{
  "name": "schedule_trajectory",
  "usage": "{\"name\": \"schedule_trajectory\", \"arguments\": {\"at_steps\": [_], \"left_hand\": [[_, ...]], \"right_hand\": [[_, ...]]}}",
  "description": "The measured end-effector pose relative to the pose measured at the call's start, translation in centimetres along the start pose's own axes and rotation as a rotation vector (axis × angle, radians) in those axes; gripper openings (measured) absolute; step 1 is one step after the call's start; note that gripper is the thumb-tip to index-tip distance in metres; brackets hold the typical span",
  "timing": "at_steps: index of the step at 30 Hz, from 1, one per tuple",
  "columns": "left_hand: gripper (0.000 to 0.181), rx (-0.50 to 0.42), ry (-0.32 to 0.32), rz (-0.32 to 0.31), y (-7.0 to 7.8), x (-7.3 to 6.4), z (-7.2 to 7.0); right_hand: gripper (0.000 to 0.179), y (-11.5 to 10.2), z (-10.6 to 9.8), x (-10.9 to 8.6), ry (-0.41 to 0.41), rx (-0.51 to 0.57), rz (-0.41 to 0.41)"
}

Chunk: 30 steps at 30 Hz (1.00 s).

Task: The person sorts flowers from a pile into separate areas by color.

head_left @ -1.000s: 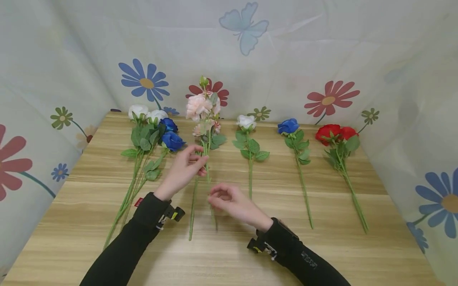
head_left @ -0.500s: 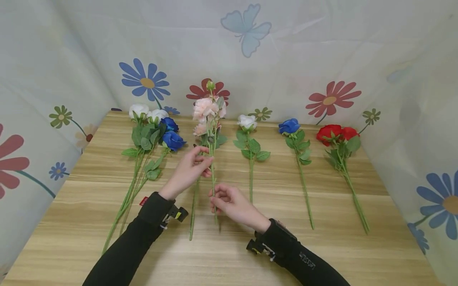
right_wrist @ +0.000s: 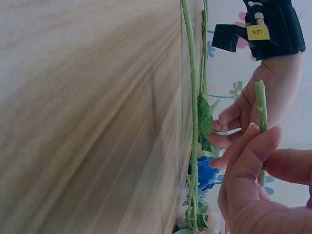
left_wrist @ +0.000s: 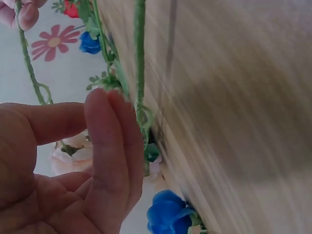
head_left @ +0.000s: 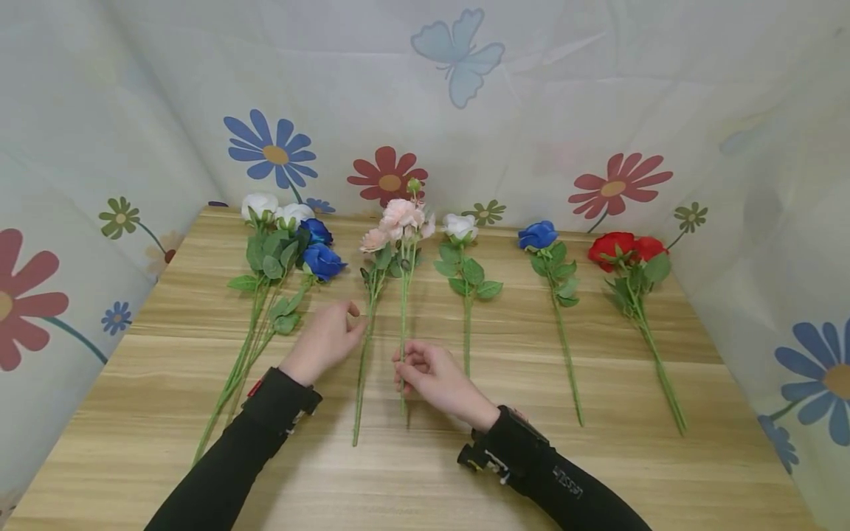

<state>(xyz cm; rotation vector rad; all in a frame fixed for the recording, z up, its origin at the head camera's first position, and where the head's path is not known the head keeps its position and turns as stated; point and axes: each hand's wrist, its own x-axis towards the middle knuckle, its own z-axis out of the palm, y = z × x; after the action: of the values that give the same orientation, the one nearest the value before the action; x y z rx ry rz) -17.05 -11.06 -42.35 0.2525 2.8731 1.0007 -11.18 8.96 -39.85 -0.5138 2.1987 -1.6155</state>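
My right hand (head_left: 438,377) pinches the lower stem of a pink artificial flower (head_left: 403,215) between thumb and fingers. In the right wrist view the cut end of that stem (right_wrist: 261,95) sticks out past the fingertips. Its bloom leans toward the back of the table. My left hand (head_left: 325,341) holds nothing; its fingers bend loosely, as the left wrist view shows. Beside it lies a second pink flower (head_left: 374,240), whose stem (left_wrist: 139,53) passes close to the fingertips; I cannot tell whether they touch.
On the left of the wooden table (head_left: 425,479) lies a bunch with white roses (head_left: 259,205) and blue roses (head_left: 323,261). To the right are a single white rose (head_left: 460,227), a single blue rose (head_left: 538,234) and red roses (head_left: 612,249). A flower-printed curtain (head_left: 531,110) stands behind.
My left hand has let go of the held pink flower and drawn left and down. That flower has shifted right and lowered in my right hand, which now pinches its stem.
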Motion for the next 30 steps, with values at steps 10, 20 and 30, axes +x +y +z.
{"name": "schedule_trajectory", "arguments": {"at_steps": [10,20,30], "left_hand": [[0.017,-0.048,-0.162,-0.086,-1.0,0.2,1.1],[0.019,-0.132,-0.204,-0.088,-1.6,0.3,1.7],[0.019,-0.169,-0.188,-0.095,-1.7,0.3,1.9]], "right_hand": [[0.014,3.5,0.5,1.5,-0.018,-0.001,0.053],[0.007,3.8,1.5,2.5,-0.133,-0.191,0.124],[0.013,3.2,2.9,3.9,-0.219,-0.394,0.12]]}}
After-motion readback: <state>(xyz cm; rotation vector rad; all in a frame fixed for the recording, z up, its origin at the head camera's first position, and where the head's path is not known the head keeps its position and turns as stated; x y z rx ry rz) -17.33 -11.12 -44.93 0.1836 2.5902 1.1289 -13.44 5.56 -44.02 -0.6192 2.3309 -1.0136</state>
